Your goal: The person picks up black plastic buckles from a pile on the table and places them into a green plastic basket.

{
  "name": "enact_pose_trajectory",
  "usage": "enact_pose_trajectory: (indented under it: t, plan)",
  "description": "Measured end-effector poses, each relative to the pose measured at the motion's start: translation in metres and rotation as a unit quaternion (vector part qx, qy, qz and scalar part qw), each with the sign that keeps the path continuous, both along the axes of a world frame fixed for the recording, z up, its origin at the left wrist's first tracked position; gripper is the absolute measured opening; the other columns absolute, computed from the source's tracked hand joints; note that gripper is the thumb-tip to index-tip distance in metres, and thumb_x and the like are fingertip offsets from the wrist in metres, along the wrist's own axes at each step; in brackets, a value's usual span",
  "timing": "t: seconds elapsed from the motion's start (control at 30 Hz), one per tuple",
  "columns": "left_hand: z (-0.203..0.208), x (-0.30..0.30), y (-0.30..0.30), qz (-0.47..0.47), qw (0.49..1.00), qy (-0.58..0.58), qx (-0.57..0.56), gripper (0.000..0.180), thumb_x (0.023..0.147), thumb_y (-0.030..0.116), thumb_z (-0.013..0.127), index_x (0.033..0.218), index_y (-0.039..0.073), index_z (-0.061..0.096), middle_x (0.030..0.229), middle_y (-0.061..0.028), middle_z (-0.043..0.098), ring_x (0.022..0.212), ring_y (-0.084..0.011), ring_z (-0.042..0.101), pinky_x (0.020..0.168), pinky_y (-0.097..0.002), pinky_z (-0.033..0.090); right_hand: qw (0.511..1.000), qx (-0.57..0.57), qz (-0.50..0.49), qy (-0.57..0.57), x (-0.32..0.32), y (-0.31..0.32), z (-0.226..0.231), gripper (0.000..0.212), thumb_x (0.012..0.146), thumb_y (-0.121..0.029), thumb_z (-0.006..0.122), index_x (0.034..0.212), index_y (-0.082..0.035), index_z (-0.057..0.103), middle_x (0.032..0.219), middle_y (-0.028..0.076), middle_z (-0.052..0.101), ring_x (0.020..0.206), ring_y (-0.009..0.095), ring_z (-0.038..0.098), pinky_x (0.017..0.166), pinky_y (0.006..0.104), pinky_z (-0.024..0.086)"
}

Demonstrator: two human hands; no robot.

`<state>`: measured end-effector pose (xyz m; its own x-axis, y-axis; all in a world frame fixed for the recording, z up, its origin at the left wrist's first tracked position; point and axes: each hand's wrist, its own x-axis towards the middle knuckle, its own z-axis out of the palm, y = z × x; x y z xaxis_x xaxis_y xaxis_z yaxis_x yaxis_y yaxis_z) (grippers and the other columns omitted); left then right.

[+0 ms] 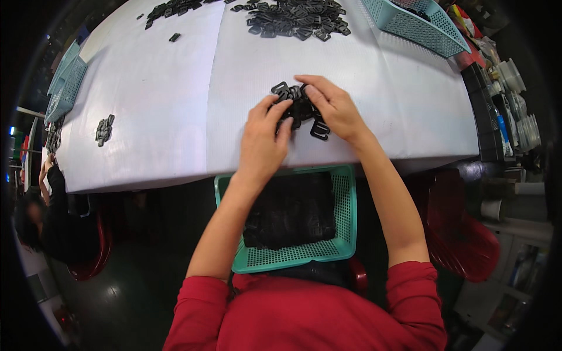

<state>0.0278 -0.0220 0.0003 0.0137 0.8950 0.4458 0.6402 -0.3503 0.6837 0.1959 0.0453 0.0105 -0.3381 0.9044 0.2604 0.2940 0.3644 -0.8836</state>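
Observation:
A small heap of black plastic buckles (300, 109) lies on the white-covered table between my hands. My left hand (261, 136) touches the heap's left side, fingers apart and slightly bent. From the right, my right hand (338, 110) curves over the heap, its thumb and index finger apart. Some buckles under the fingers are hidden. One loose buckle (319, 127) sticks out below my right hand, at the heap's near side. Below the table edge, between my forearms, a green basket (349, 205) holds many dark pieces, too dim to make out singly.
A large pile of black buckles (295, 20) spreads at the far side, and a small cluster (105, 130) lies left. Blue baskets stand at the far right (410, 26) and left edge (67, 82). Another person (52, 205) works at far left. A red chair (462, 228) stands right.

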Motion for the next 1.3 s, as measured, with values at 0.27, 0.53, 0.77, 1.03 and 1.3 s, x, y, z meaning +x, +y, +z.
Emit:
enact_pose_trajectory:
  t: [0.27,0.53,0.77,1.03,1.3]
  plan:
    - [0.01,-0.041,0.004,-0.056,0.99,0.127,0.019,0.032,0.087,0.009,0.061,0.119,0.011,0.065,0.127,-0.0103,0.058,0.119,-0.0314,0.053,0.099,-0.0405,0.042,0.957,0.232,-0.071,-0.157,-0.008,-0.059,0.005,0.025,0.077,-0.01,0.07,0.102,-0.008,0.068,0.105,0.004,0.066,0.101,0.024,0.059,0.09,0.0368,0.044]
    - [0.008,-0.053,-0.011,0.018,0.991,0.13,0.036,0.03,0.083,0.011,0.068,0.112,0.011,0.069,0.12,-0.0073,0.063,0.112,-0.0281,0.056,0.095,-0.0384,0.044,0.932,0.25,-0.119,-0.235,-0.003,-0.062,-0.008,0.029,0.073,-0.014,0.074,0.102,-0.011,0.069,0.109,-0.001,0.065,0.105,0.02,0.056,0.098,0.0389,0.038]
    - [0.009,-0.05,-0.037,-0.012,0.981,0.188,0.043,0.024,0.078,0.012,0.073,0.101,0.009,0.072,0.106,-0.0037,0.068,0.105,-0.0246,0.058,0.088,-0.036,0.046,0.918,0.297,-0.067,-0.255,-0.014,-0.059,-0.01,0.023,0.075,-0.02,0.074,0.097,-0.013,0.072,0.093,-0.001,0.069,0.094,0.017,0.059,0.096,0.0393,0.037]
    - [0.012,-0.051,0.031,-0.058,0.975,0.193,0.093,0.023,0.083,0.012,0.067,0.106,0.009,0.07,0.108,-0.0031,0.068,0.107,-0.0241,0.057,0.091,-0.0374,0.045,0.95,0.203,-0.055,-0.23,-0.016,-0.02,0.011,0.018,0.079,-0.015,0.069,0.096,-0.013,0.073,0.09,-0.002,0.071,0.092,0.018,0.059,0.084,0.0357,0.04]
    - [0.007,-0.058,0.08,-0.113,0.972,0.204,0.01,0.023,0.088,0.017,0.063,0.109,0.009,0.069,0.105,-0.0046,0.069,0.103,-0.0231,0.058,0.091,-0.0379,0.046,0.914,0.254,-0.003,-0.315,-0.017,0.021,0.009,0.016,0.082,-0.018,0.067,0.094,-0.012,0.074,0.093,0.001,0.071,0.098,0.019,0.06,0.093,0.0382,0.039]
